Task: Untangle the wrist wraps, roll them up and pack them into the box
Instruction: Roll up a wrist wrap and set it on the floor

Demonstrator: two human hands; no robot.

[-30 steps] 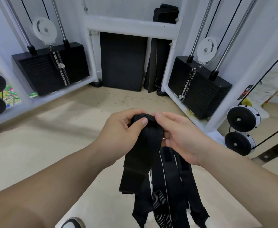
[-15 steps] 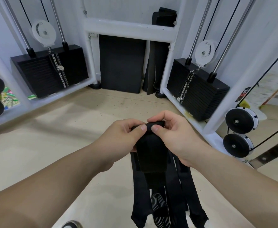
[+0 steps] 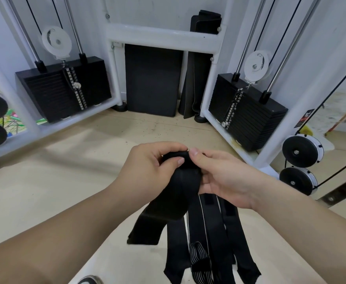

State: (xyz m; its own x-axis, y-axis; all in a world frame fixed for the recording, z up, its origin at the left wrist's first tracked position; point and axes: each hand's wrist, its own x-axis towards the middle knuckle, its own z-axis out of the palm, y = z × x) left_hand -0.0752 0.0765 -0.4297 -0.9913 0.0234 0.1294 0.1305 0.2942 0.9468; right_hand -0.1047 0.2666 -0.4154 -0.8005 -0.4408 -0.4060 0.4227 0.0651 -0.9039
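No brand or readable writing shows on the wrist wraps (image 3: pixel 188 193); the only label in sight is a dark sticker (image 3: pixel 304 118) on the white frame (image 3: pixel 161 38) of the cable machine at right, too blurred to read.

Both hands hold the black wraps in the air in front of the person, above a pale surface (image 3: pixel 131 261) whose near left edge runs diagonally at the bottom of the view. The left hand (image 3: pixel 149 169) is clenched on the top of the bundle, thumb pressed across the front of a rolled end. The right hand (image 3: pixel 227 179) grasps the same rolled end from the other side, thumb tip on top, its fingers (image 3: pixel 205 188) curled behind the fabric. Below the hands one wide strap hangs toward the left with a squared end, while several narrower tails drop straight down, one with thin white stripes.

Compared with half a second ago, the wide strap now swings out to the left instead of hanging straight, and the right thumb sits on top of the roll rather than beside the left thumb. The weight stacks (image 3: pixel 65 89) and floor (image 3: pixel 65 160) are unchanged.
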